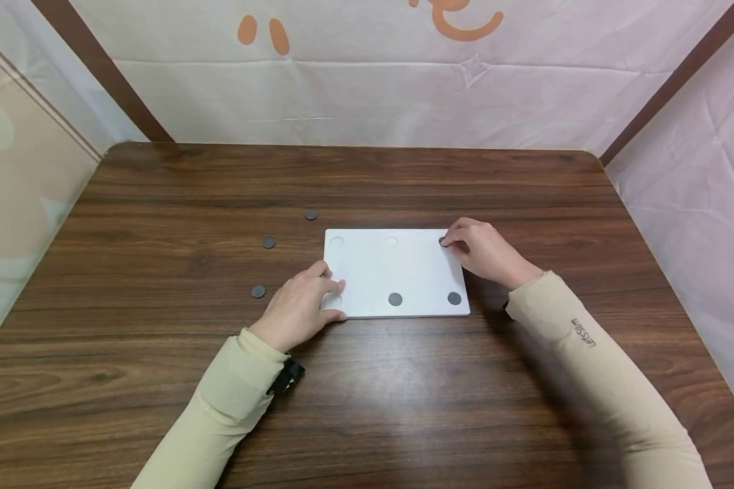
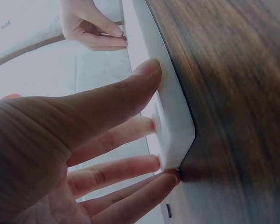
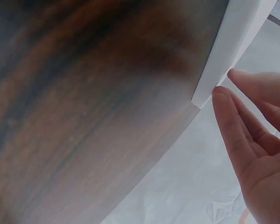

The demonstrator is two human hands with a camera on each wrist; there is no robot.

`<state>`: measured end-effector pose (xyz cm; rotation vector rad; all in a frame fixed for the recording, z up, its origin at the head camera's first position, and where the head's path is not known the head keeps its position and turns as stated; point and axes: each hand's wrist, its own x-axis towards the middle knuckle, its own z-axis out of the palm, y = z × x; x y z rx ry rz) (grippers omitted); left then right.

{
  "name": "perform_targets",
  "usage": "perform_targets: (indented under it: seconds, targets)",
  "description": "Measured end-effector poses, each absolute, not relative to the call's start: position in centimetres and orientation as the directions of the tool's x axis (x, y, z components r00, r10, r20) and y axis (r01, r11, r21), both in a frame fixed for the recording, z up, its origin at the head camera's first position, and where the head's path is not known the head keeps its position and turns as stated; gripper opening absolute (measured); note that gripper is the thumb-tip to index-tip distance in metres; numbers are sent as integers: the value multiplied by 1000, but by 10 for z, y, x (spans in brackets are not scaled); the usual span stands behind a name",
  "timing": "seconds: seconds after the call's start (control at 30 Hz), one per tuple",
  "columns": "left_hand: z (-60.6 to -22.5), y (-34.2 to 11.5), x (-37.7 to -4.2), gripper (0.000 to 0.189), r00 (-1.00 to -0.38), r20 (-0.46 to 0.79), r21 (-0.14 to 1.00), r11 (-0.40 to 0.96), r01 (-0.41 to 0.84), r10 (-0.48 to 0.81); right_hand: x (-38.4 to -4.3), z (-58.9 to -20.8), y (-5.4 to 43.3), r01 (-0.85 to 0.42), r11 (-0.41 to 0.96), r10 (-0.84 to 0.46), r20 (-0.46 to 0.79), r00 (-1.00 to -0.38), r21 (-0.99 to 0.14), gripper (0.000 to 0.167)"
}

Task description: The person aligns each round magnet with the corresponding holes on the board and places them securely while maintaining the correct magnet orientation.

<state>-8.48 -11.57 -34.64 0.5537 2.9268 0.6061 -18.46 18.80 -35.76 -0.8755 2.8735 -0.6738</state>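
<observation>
Atop the white board my left hand gripped, my right hand pinched a gray disc; wood-grain table, printed fabric behind.

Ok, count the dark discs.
6: three dark discs left of the white board, two on its near side, one at the right hand; more may be hidden.

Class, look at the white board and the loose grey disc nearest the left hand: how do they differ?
Shape: the white board is rectangular, while the grey disc is round.
Size: the white board is far larger than the grey disc.
Contact: the left hand touches the white board; no hand touches the grey disc.
Shared: both lie flat on the brown table.
</observation>
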Motion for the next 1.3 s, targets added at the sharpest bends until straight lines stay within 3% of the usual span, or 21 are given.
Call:
perform_targets:
  seconds: [0.6,1.1,1.3]
  targets:
    - [-346,-115,-85,45,-925,-15,395,852,344,380,-152,-355,202,-543,733,-562,84,-823,-410,18]
    - [-347,-115,-86,46,-925,-16,387,856,343,379,-115,-350,208,-547,715,-593,36,-804,-436,37]
    - [-348,-116,-85,45,-928,-18,388,858,337,373,-107,-351,208,-549,722,-600,16,-800,-422,36]
